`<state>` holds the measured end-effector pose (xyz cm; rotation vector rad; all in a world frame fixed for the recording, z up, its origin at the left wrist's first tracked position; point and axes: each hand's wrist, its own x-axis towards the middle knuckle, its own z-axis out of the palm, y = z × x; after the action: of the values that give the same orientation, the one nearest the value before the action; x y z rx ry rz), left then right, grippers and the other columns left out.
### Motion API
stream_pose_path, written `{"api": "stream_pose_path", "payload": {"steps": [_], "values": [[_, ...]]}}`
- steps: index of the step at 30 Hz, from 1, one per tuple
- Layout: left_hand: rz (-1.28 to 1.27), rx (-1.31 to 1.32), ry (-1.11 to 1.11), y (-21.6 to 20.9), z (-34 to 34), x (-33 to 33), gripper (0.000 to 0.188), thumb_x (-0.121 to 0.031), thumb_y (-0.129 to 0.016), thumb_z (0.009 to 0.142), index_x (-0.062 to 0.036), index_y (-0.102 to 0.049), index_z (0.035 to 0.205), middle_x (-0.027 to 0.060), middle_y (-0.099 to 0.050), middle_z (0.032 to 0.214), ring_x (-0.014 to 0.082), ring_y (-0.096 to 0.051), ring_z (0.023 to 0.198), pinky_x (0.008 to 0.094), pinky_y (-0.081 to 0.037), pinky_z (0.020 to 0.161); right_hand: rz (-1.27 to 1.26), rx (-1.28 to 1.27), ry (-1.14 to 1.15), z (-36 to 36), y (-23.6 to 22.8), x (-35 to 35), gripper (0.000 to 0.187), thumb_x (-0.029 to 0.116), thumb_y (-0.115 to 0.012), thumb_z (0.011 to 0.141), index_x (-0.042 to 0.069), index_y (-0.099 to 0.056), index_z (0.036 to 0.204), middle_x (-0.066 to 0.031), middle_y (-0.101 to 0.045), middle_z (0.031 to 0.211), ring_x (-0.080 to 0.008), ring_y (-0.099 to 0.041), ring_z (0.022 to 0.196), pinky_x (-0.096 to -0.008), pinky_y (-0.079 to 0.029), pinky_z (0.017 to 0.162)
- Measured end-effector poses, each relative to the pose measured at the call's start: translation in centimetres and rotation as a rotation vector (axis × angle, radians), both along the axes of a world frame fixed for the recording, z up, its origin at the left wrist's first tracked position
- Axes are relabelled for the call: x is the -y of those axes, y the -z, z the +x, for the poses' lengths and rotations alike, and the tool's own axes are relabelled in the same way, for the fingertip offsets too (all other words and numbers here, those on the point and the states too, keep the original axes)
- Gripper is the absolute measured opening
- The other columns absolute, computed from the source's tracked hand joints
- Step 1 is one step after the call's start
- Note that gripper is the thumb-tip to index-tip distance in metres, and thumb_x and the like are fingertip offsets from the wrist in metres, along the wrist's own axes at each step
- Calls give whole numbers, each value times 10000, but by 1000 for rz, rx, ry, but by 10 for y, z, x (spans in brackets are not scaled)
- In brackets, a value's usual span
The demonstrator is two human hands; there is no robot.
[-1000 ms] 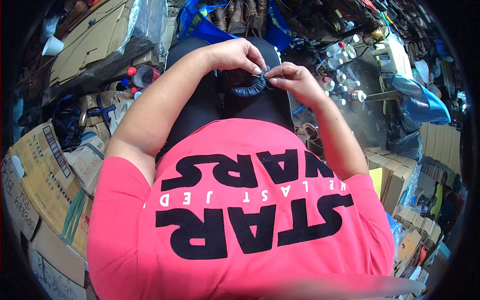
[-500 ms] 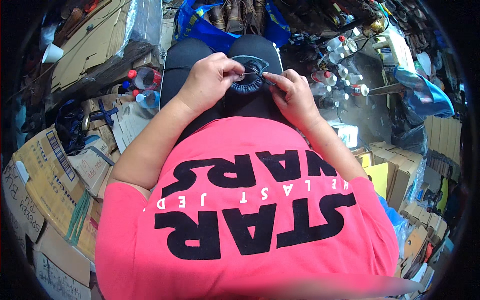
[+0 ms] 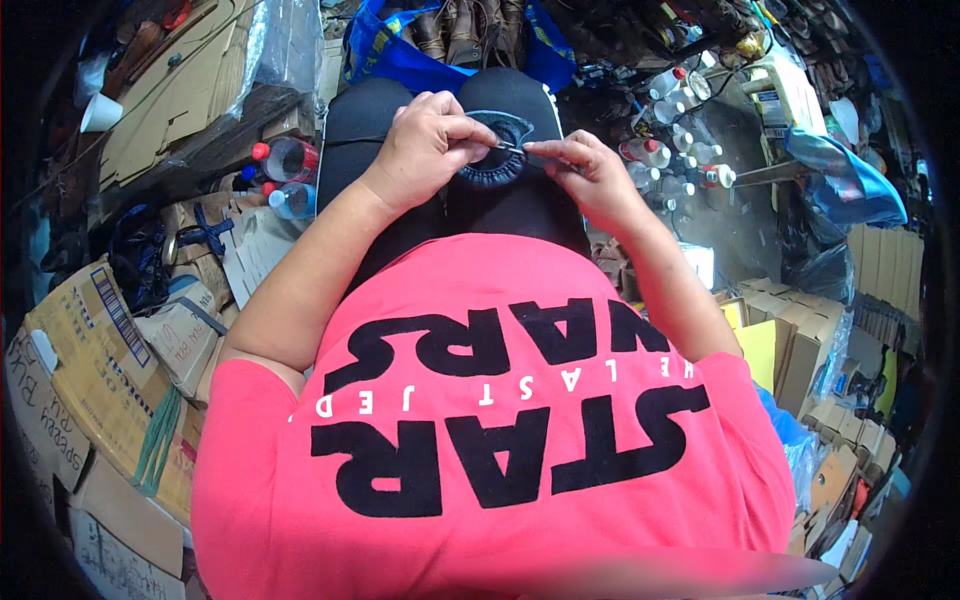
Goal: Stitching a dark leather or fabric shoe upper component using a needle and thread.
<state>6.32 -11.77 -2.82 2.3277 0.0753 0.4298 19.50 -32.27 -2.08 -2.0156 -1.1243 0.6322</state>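
A black leather shoe piece (image 3: pixel 490 174) with a gathered, pleated rim rests on my dark-clad thighs, between my knees. Across it runs a thin, light-coloured needle (image 3: pixel 510 148), held level between both hands. My left hand (image 3: pixel 428 148) is closed, thumb and forefinger pinching at the needle's left end. From the other side my right hand (image 3: pixel 592 175) pinches at its right end with thumb and forefinger. Any thread there is too fine to make out. A dark strand (image 3: pixel 360 140) crosses my left thigh beside the left wrist.
Beyond my knees stands a blue bag (image 3: pixel 420 72) holding brown boots (image 3: pixel 463 38). Several plastic bottles (image 3: pixel 675 165) stand at the right, with more bottles (image 3: pixel 292 200) at the left. Cardboard boxes (image 3: pixel 100 330) crowd the left side, and others (image 3: pixel 800 330) fill the right.
My right hand has shifted slightly, its fingertips now meeting the needle's right end. My left fingers have moved a little to the right. The shoe piece stays on my thighs.
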Motion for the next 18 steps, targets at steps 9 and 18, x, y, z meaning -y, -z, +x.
{"api": "stream_pose_path", "payload": {"steps": [9, 18], "values": [[23, -37, -1, 11, 7, -5, 231, -56, -714, 669, -178, -741, 863, 20, -498, 733, 201, -493, 764, 315, -418, 719, -31, -214, -80, 26, 7, -8, 322, -35, -560, 806, 164, -711, 1009, -55, -544, 903, -156, -550, 848, -259, -452, 790], [19, -12, 29, 11, 9, -6, 213, -76, -732, 676, -184, -741, 860, 19, -483, 720, 200, -474, 743, 316, -410, 696, -79, -267, -92, 27, 1, -10, 363, -109, -496, 810, 99, -691, 1035, -17, -539, 939, -103, -528, 920, -220, -423, 838]]}}
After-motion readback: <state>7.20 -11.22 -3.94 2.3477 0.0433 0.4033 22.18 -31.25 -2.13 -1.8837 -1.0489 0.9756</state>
